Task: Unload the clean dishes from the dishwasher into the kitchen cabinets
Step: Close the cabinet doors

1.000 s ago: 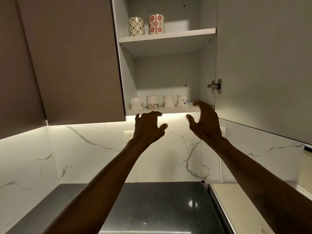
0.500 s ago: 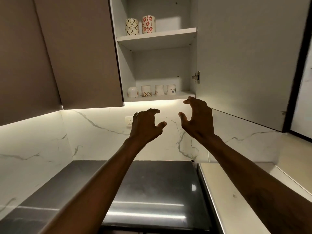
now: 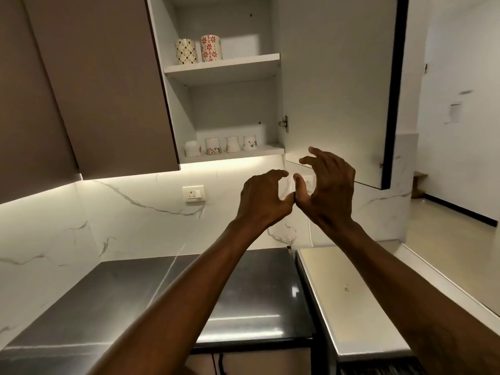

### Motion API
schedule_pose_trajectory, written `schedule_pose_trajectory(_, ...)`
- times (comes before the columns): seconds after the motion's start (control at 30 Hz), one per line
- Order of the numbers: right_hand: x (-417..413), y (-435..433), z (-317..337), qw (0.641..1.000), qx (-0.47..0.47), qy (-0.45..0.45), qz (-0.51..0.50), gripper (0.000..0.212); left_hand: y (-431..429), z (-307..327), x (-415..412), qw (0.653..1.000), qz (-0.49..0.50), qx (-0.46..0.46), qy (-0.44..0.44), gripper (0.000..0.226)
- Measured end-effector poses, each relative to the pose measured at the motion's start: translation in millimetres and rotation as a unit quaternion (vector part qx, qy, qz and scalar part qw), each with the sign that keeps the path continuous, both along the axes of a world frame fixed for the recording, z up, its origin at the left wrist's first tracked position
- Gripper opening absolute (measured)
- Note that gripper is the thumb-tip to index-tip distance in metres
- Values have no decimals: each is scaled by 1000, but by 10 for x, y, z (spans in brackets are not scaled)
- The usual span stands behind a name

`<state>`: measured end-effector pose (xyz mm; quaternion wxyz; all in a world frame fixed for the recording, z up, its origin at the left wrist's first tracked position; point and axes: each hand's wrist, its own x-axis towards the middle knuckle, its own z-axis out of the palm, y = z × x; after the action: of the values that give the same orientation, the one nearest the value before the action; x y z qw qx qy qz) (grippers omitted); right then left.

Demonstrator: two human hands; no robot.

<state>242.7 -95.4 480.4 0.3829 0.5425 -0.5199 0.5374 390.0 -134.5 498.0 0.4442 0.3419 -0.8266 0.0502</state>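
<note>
The wall cabinet stands open, its door [image 3: 335, 85] swung to the right. On the lower shelf [image 3: 235, 155] stand several small patterned cups [image 3: 233, 144]. Two taller patterned mugs [image 3: 198, 50] stand on the upper shelf [image 3: 224, 67]. My left hand [image 3: 263, 200] and my right hand [image 3: 328, 185] are raised side by side below the cabinet, in front of the marble wall. Both are empty, fingers curled and apart, thumbs almost touching. The dishwasher is out of view.
A closed brown cabinet door [image 3: 102, 85] hangs left of the open one. Below lies a dark steel counter [image 3: 151, 290], with a pale appliance top [image 3: 349, 296] to its right. A wall socket [image 3: 193, 193] sits on the lit marble backsplash. A hallway floor [image 3: 443, 239] opens at the right.
Both hands have dropped away from the lower shelf and come closer together. The view has pulled back and turned right, so the cabinet now sits higher and further left.
</note>
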Motion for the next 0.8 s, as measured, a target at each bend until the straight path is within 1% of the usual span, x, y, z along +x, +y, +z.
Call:
schedule_pose_trajectory(0.13,-236,290,47,997,-43,49,-32,32,237,64,-338,999,-31,-30,9,51)
schedule_pose_trajectory(0.23,-493,445,134,996,-65,51,-33,30,376,156,-611,997,-47,-55,24,52)
schedule_pose_trajectory(0.37,-719,663,251,991,-103,81,-36,27,525,265,-933,993,-66,-76,69,50)
schedule_pose_trajectory(0.4,-784,717,297,990,-116,67,-34,28,569,285,-1007,990,-73,-79,86,49)
schedule_pose_trajectory(0.47,-909,799,383,991,-133,5,-8,33,650,320,-1132,986,-84,-89,111,49)
schedule_pose_trajectory(0.57,-1042,834,420,991,-97,-74,49,41,749,377,-1281,985,-73,-98,125,51)
schedule_pose_trajectory(0.67,-1046,773,373,992,-69,-83,72,38,772,393,-1333,984,-74,-81,140,48)
schedule_pose_trajectory(0.8,-969,701,303,991,-97,-71,55,42,749,311,-1240,981,-85,-56,166,43)
